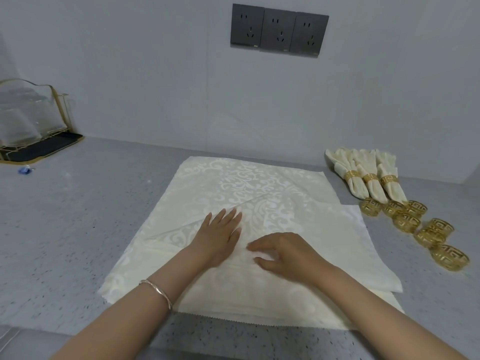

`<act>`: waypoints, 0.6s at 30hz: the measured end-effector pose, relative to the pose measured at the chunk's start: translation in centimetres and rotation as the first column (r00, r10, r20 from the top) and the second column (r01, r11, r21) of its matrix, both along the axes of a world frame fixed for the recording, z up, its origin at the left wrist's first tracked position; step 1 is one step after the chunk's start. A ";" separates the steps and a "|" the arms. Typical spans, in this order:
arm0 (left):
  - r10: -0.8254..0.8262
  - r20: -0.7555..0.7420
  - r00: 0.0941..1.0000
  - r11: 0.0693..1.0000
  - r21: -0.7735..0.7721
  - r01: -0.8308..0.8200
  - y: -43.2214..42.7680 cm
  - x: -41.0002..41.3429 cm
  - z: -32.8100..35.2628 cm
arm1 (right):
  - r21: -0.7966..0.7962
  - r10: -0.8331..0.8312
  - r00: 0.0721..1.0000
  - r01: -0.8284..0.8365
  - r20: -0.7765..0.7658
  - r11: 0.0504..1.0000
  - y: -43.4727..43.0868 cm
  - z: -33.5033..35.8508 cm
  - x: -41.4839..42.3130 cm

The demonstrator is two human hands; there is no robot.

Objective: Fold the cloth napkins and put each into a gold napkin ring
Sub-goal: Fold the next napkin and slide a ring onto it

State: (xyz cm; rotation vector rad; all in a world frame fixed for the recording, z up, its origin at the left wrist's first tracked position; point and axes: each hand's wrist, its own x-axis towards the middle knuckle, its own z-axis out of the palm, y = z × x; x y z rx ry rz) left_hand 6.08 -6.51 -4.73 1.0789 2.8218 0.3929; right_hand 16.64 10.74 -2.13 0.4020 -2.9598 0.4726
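A stack of cream damask napkins (259, 183) lies flat on the grey counter in front of me. The top napkin's near corner is folded up over its middle. My left hand (220, 235) lies flat on that folded flap, fingers straight. My right hand (283, 252) rests beside it on the cloth, fingers bent and fingertips touching the fold. At the right, three folded napkins (368, 178) sit inside gold rings. Several loose gold napkin rings (415, 224) lie just in front of them.
A gold-wire dish rack (33, 120) on a black mat stands at the far left. A small blue object (24, 170) lies near it. Grey wall sockets (279, 31) are on the wall behind. The counter's front edge runs below my forearms.
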 end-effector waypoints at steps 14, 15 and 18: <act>0.013 -0.017 1.000 1.000 -0.003 -0.013 -0.1 0.1 -0.7 | -0.067 -0.064 0.998 0.063 -0.019 0.996 -0.6 -0.4 0.6; 0.012 -0.017 1.000 1.000 -0.001 -0.012 -0.1 0.1 -0.7 | -0.098 -0.076 0.997 0.075 -0.007 0.992 -0.7 -0.4 0.6; 0.013 -0.015 1.000 1.000 0.004 -0.013 -0.1 0.1 -0.7 | -0.192 -0.091 0.994 0.100 0.057 0.976 -0.4 -0.3 0.5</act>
